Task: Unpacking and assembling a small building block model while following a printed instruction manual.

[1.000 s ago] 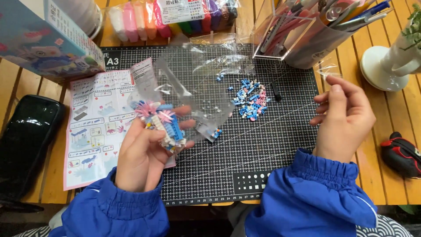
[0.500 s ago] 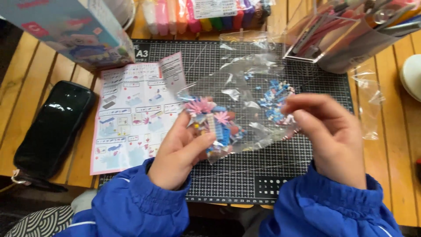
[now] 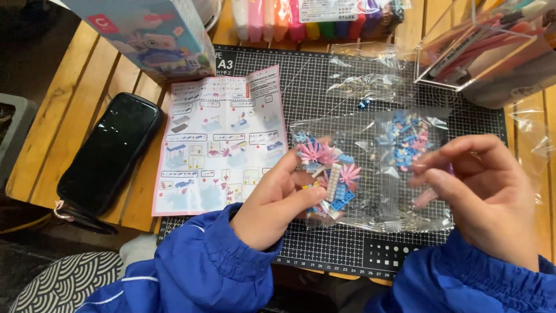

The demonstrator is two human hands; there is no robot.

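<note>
My left hand (image 3: 275,203) grips a small brick model (image 3: 328,177) with pink flower pieces, blue bricks and a white strip, held just above the black cutting mat (image 3: 341,249). My right hand (image 3: 483,191) hovers to its right with the fingertips pinched together; whether a tiny piece sits between them is too blurred to tell. Under both hands lies a clear plastic bag (image 3: 388,162), and loose blue and pink bricks (image 3: 405,139) lie behind it. Blue sleeves cover both arms.
A folded instruction sheet (image 3: 217,139) lies left of the model. A black phone (image 3: 110,153) rests on the wooden table (image 3: 69,98). A blue box (image 3: 156,35) stands at the back left, coloured clay packs (image 3: 313,17) at the back, a clear organiser (image 3: 486,52) at the right.
The view has shifted so the table sits further right and closer. My right hand has come down and left toward the model. My left hand keeps its hold on the model.
</note>
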